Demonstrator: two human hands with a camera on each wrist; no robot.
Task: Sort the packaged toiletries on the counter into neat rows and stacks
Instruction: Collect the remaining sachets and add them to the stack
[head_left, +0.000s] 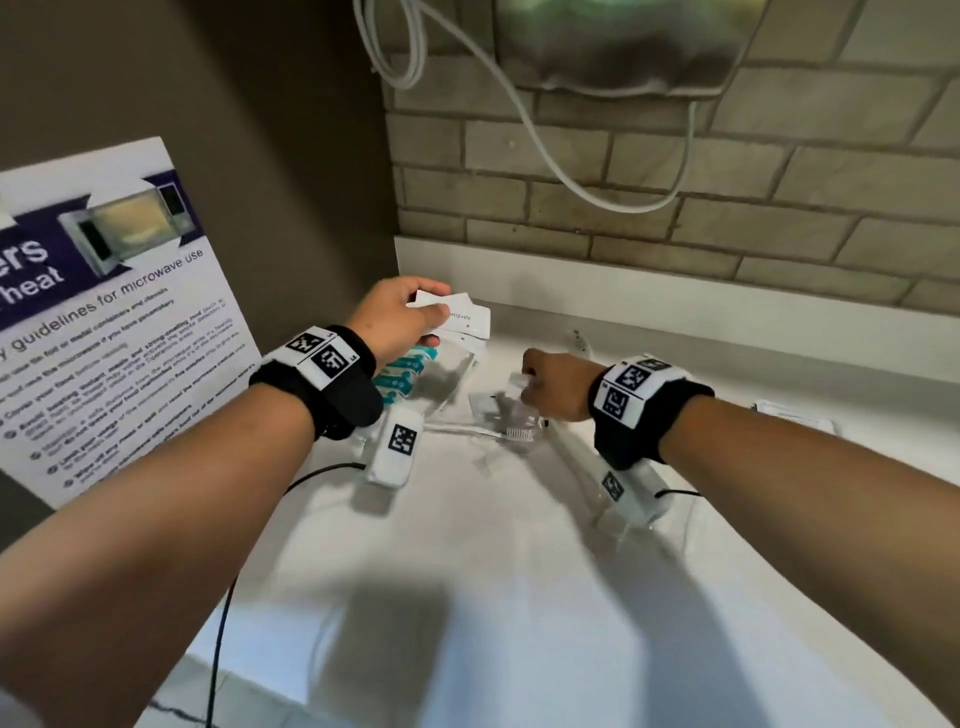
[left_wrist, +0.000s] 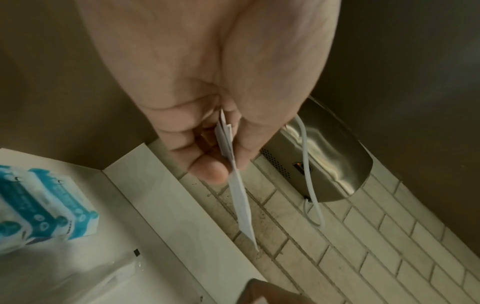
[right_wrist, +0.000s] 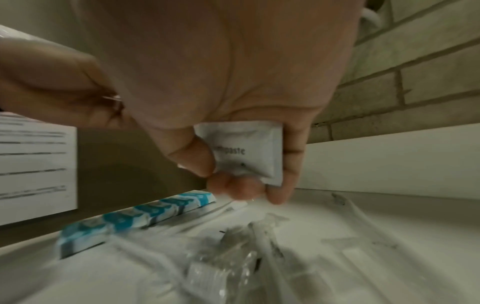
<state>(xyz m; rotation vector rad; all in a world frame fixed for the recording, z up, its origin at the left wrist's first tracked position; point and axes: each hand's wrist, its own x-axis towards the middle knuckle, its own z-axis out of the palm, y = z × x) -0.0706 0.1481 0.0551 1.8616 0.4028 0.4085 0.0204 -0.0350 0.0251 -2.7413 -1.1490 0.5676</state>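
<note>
Toothpaste sachets (head_left: 462, 314), a fanned few, pinched in left hand (head_left: 395, 322) above counter's (head_left: 467, 571) far-left corner. Right hand (head_left: 558, 382) grips another sachet (right_wrist: 249, 152). Likely light, limp, slick; best held flat across the faces.

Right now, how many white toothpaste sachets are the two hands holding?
4, as far as visible: three toothpaste sachets fanned in the left hand, one sachet pinched in the right hand. Others may be hidden between them.
</note>
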